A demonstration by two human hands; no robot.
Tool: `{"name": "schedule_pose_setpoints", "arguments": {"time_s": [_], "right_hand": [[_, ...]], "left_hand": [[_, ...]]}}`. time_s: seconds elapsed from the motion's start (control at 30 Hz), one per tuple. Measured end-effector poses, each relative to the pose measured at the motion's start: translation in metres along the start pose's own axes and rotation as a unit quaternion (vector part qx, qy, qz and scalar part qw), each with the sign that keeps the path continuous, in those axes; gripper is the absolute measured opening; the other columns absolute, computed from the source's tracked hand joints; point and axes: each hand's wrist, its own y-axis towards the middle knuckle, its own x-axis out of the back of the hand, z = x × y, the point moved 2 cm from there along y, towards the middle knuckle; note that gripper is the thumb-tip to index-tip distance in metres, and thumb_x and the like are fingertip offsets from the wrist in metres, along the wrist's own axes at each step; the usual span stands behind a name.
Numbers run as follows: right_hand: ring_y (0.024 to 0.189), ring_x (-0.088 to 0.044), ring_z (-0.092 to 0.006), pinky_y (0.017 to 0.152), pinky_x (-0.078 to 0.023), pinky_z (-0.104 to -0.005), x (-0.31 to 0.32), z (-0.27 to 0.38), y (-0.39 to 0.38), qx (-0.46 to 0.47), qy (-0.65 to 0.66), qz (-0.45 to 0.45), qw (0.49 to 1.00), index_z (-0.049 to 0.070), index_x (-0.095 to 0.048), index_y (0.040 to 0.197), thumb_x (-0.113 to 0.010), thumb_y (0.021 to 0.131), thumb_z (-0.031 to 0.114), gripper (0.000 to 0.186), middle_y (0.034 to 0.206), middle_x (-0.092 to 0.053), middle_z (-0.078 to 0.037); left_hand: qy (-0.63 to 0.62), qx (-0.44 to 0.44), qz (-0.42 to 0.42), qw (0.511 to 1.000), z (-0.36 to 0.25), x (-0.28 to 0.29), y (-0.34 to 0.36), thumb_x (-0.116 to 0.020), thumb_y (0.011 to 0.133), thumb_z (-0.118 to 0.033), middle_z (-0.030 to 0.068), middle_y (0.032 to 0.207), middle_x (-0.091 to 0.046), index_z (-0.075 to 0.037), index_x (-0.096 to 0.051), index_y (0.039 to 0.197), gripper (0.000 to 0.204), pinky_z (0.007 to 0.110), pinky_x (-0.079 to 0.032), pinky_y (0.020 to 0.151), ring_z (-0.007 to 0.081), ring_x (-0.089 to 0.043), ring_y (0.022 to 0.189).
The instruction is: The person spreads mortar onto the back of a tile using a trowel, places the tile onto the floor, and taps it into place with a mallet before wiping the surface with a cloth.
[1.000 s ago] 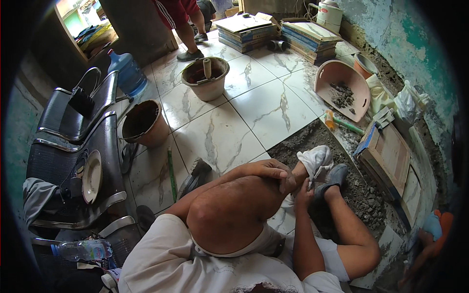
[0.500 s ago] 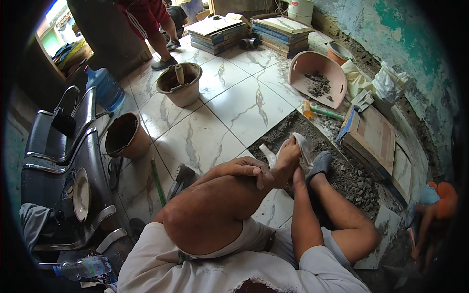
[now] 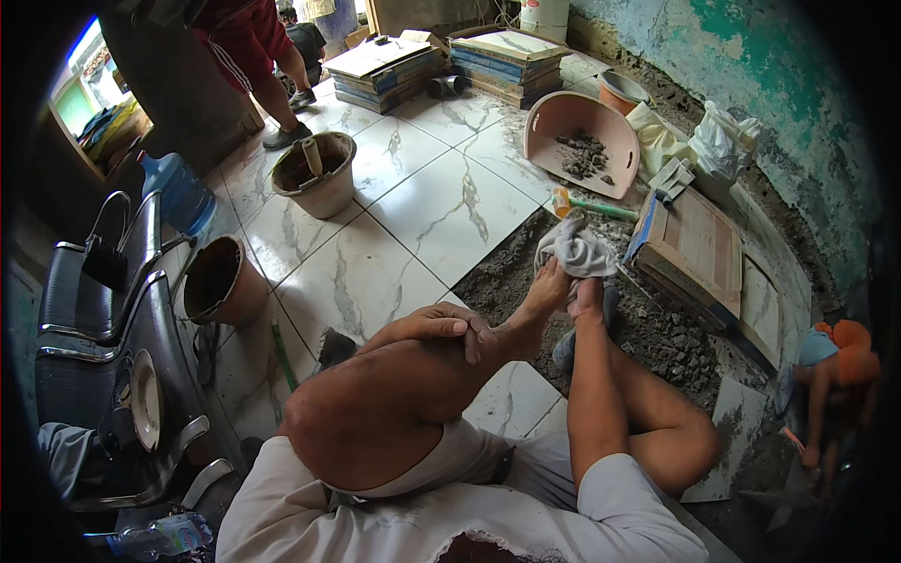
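I sit with my left leg [image 3: 366,408] bent up. My left hand [image 3: 450,330] rests across its shin near the ankle, fingers loose and slightly apart, holding nothing. My right hand [image 3: 587,298] is closed on a white cloth [image 3: 577,246], which looks like a sock, bunched just beyond the toes of my bare left foot [image 3: 537,305]. Below my right hand, a grey shoe on my right foot [image 3: 565,354] is partly hidden, over an untiled patch of grey rubble [image 3: 657,347].
Two buckets [image 3: 313,192] [image 3: 225,281], a pink scoop [image 3: 587,141], a green-handled mallet [image 3: 601,208], tile boxes [image 3: 699,253] and tile stacks [image 3: 380,70] stand around me. Black chairs [image 3: 94,300] line the left. Other people are at the back [image 3: 267,75] and lower right [image 3: 817,394].
My right hand has moved up past the toes, carrying the white cloth off my foot, which is now bare. My left hand stays on the shin. The view has shifted.
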Motion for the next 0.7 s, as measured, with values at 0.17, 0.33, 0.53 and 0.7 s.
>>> {"name": "schedule_pose_setpoints", "arguments": {"time_s": [0.17, 0.33, 0.53, 0.7], "right_hand": [[0.088, -0.067, -0.017, 0.076, -0.051, -0.0296, -0.033, 0.058, -0.003, 0.112, -0.282, 0.053, 0.951, -0.002, -0.067, 0.108, -0.053, 0.094, 0.02, 0.029, 0.095, -0.07, -0.006], [0.109, -0.06, -0.0318, 0.098, -0.043, -0.051, -0.064, 0.022, -0.069, 0.181, -0.757, 0.206, 0.594, 0.007, -0.07, 0.107, -0.067, 0.081, 0.03, 0.034, 0.111, -0.068, -0.008], [0.108, -0.06, -0.0375, 0.098, -0.046, -0.0491, -0.015, -0.007, -0.034, 0.187, -0.765, 0.128, 0.603, 0.009, -0.069, 0.101, -0.066, 0.081, 0.03, 0.029, 0.111, -0.066, -0.016], [0.1, -0.063, -0.0428, 0.083, -0.052, -0.0483, 0.016, 0.044, 0.012, 0.076, -0.763, -0.052, 0.64, 0.004, -0.068, 0.103, -0.065, 0.083, 0.027, 0.031, 0.106, -0.067, -0.023]], "left_hand": [[-0.01, 0.005, -0.002, 1.0, 0.001, 0.002, 0.006, -0.054, 0.099, -0.029, 0.0114, 0.088, -0.068, 0.005, -0.065, 0.109, 0.036, 0.03, -0.046, 0.094, 0.0189, -0.064, 0.095], [-0.01, -0.005, -0.009, 1.0, -0.001, -0.001, 0.001, -0.054, 0.099, -0.029, 0.0114, 0.088, -0.068, 0.005, -0.064, 0.109, 0.037, 0.03, -0.046, 0.094, 0.0189, -0.064, 0.095], [-0.003, -0.007, -0.01, 1.0, -0.003, -0.006, -0.003, -0.054, 0.099, -0.029, 0.0113, 0.088, -0.068, 0.005, -0.064, 0.108, 0.037, 0.03, -0.046, 0.094, 0.019, -0.064, 0.095], [-0.003, -0.012, -0.022, 1.0, -0.001, -0.01, -0.011, -0.054, 0.099, -0.029, 0.0113, 0.087, -0.068, 0.005, -0.064, 0.108, 0.037, 0.03, -0.045, 0.094, 0.0191, -0.063, 0.095]]}}
